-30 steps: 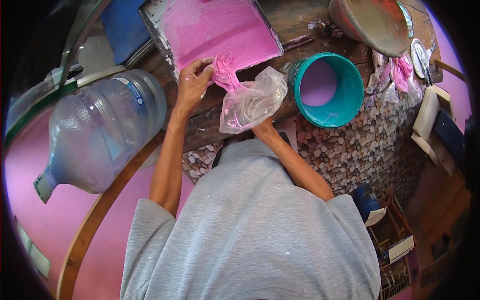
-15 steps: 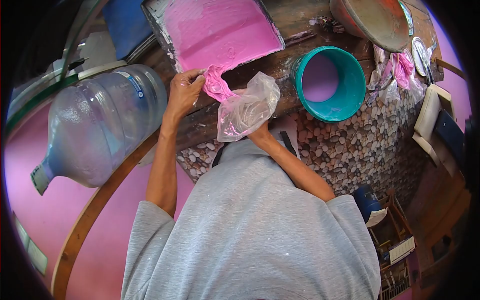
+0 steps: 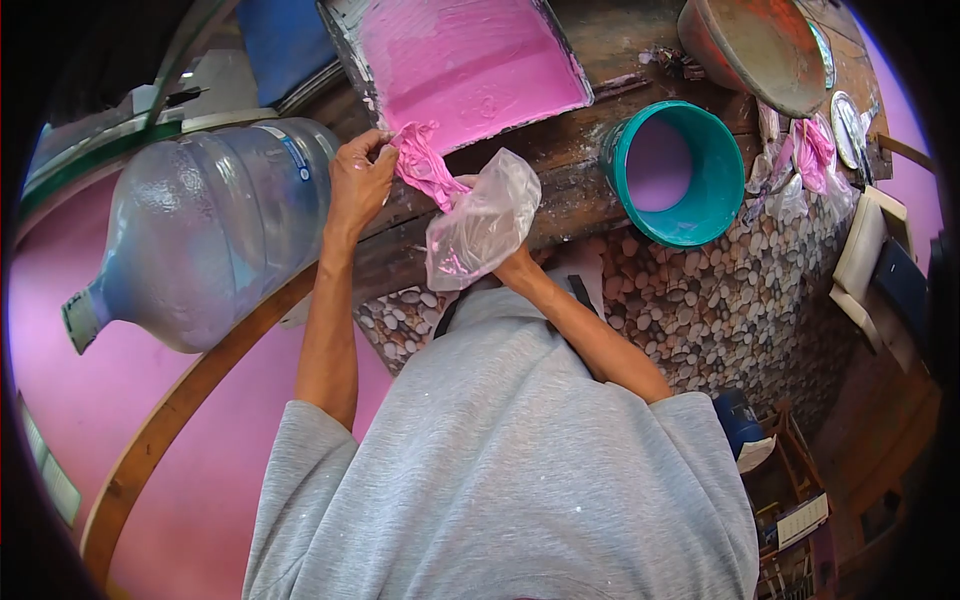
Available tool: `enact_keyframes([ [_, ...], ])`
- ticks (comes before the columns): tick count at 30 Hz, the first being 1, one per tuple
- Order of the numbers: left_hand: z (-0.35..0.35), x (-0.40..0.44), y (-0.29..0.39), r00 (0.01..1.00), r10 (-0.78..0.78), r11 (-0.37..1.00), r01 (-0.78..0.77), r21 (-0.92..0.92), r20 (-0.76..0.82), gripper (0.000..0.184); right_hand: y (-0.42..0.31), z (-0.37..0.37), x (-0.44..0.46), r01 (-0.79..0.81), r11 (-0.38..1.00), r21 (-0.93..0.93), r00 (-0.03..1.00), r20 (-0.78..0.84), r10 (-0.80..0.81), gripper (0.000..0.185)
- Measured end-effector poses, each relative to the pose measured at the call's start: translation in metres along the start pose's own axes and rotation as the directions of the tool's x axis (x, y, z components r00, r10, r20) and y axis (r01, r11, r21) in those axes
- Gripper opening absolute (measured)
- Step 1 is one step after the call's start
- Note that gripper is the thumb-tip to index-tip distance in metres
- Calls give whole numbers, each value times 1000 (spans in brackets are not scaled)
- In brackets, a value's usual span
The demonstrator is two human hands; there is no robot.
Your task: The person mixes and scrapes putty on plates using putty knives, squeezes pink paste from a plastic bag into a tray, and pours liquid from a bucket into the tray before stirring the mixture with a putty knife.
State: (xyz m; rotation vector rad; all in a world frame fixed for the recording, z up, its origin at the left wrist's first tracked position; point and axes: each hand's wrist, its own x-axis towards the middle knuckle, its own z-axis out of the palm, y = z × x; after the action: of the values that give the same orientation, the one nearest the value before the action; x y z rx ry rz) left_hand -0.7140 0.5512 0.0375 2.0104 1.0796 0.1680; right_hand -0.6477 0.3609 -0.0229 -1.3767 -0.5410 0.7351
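My left hand (image 3: 362, 180) is closed, its thumb and fingers pinching the paint-smeared pink end of a crumpled plastic bag (image 3: 480, 225). The rest of the bag is clear with pink flecks and hangs in front of my right hand (image 3: 515, 266). Mostly hidden by the plastic, my right hand grips the bag, with a bit of finger showing near the pink part. Just beyond both hands lies a paint tray (image 3: 588, 98) coated with pink paint. A teal bucket (image 3: 735, 165) with pinkish-purple paint inside stands to the right.
A large clear water jug (image 3: 200, 225) lies on its side at left, beside a curved wooden edge (image 3: 150, 450). A worn bowl (image 3: 740, 60) sits at the back right of the wooden table (image 3: 560, 140). Pink-stained plastic bags (image 3: 812, 155) hang at its right edge.
The view has shifted slightly, so the tray and bucket appear farther right. The pink part of the bag looks more stretched out between my hands, and the clear part has changed shape.
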Motion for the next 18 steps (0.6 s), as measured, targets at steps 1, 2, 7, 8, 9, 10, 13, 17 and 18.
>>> enact_keyframes([
  [1, 2, 0, -1, 998, 35, 997, -38, -71, -49, 21, 8, -2, -3, -37, 999, -33, 995, 91, 39, 35],
  [2, 3, -1, -2, 998, 38, 997, -42, -72, -52, 21, 4, 0, -2, -32, 999, -34, 995, 92, 35, 35],
  [7, 5, 5, -11, 986, -125, 987, 112, 118, 107, 19, -4, 1, 0, 6, 999, -48, 999, -41, -8, 35],
  [8, 5, 5, -10, 987, -120, 987, 107, 118, 108, 19, -10, 3, -1, -38, 998, -41, 991, -131, 33, 35],
  [9, 6, 3, -7, 990, -114, 992, 108, 66, 84, 19, -10, 3, -8, -72, 997, -34, 988, -137, 67, 36],
  [10, 7, 2, -6, 992, -109, 994, 108, 12, 59, 20, -13, 4, -9, -74, 997, -36, 988, -141, 68, 36],
  [13, 10, 2, -24, 995, -33, 996, 25, 82, 93, 20, -16, 11, -11, -21, 1000, -5, 988, -155, 20, 33],
  [17, 9, -5, -11, 997, -11, 1000, 11, 8, -72, 18, -12, 9, -13, 10, 999, -30, 983, -183, -16, 28],
  [18, 9, -4, -19, 1000, -11, 997, 11, 73, 5, 17, -18, 8, -10, -50, 993, -110, 987, -157, 32, 27],
])
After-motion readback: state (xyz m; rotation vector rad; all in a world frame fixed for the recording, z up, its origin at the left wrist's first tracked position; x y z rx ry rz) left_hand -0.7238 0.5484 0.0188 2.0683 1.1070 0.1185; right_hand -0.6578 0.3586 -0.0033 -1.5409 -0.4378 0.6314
